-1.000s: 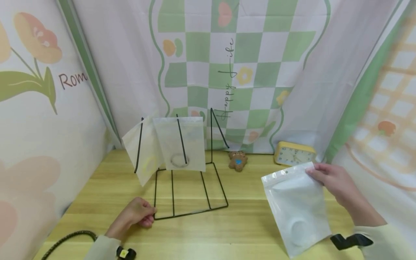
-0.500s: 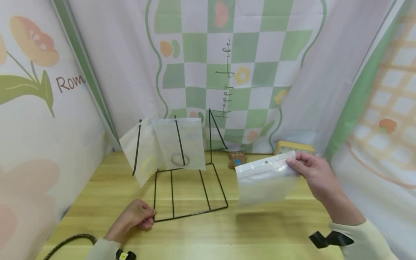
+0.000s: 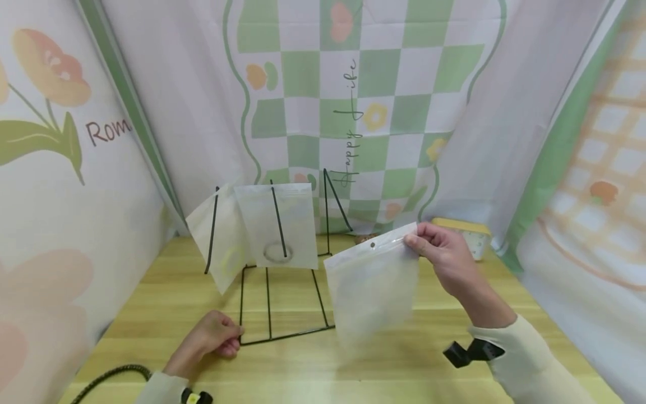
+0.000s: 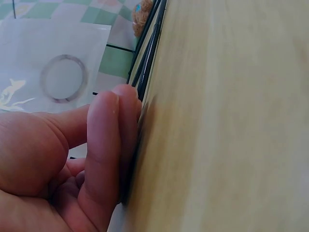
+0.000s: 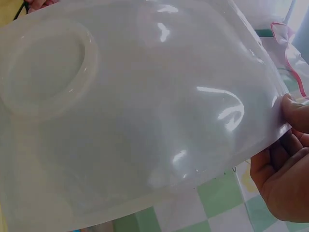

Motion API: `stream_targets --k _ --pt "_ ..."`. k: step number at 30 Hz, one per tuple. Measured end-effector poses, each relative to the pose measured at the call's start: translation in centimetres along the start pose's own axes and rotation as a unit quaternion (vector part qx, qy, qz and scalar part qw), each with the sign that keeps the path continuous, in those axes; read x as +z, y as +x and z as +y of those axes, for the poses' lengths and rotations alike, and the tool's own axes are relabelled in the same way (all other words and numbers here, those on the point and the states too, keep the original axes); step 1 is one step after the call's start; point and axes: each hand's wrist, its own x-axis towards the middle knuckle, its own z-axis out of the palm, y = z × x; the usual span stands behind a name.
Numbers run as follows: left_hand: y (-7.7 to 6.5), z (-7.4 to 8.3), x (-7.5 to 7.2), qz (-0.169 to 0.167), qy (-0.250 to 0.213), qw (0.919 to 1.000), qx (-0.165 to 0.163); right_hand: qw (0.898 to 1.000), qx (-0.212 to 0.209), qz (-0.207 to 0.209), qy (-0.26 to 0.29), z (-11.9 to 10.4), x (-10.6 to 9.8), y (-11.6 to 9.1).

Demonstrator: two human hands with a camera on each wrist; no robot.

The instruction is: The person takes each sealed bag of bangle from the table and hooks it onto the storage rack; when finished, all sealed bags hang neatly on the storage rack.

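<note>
My right hand (image 3: 444, 255) pinches the top right corner of a white translucent zip bag (image 3: 375, 286) with a hang hole, held up in front of the rack's right side. In the right wrist view, a pale ring-shaped object (image 5: 91, 55) shows inside this bag. A black wire display rack (image 3: 287, 335) stands on the table, and my left hand (image 3: 214, 335) pinches the front left corner of its base. Two similar bags hang from its prongs. The middle bag (image 3: 298, 224) contains a thin bangle-like ring; the left bag (image 3: 229, 221) hangs tilted around something yellowish. The right prong (image 3: 338, 199) carries no bag.
A yellow alarm clock (image 3: 461, 225) stands at the back right, partly behind my right hand. The held bag hides most of a brown bear figure (image 4: 141, 17). A dark braided cable (image 3: 111, 370) lies at the front left. Printed curtains surround the wooden table.
My right hand has carried the bag leftward and up from the table's right side, close to the rack. The bag swung on the way. My left hand stays on the base corner.
</note>
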Motion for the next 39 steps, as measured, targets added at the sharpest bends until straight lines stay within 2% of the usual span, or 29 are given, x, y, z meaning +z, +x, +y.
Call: stream_targets --k 5,13,26,32,39 --pt "-0.1 0.0 0.0 0.001 0.001 1.0 0.0 1.0 -0.001 0.002 0.021 -0.3 0.9 1.1" --pt "-0.1 -0.3 0.1 -0.001 0.002 1.0 -0.004 0.998 0.026 0.004 0.063 0.3 1.6 2.1" --pt "0.2 -0.3 0.0 -0.004 -0.001 1.0 -0.006 0.997 0.018 0.002 0.072 1.1 2.5 3.3" --pt "0.3 -0.5 0.1 0.002 0.004 0.9999 -0.011 0.996 0.021 0.0 0.082 1.7 2.9 3.3" --pt "0.3 -0.5 0.1 -0.001 -0.002 1.0 -0.004 0.997 0.017 0.009 0.08 1.4 3.2 3.3"
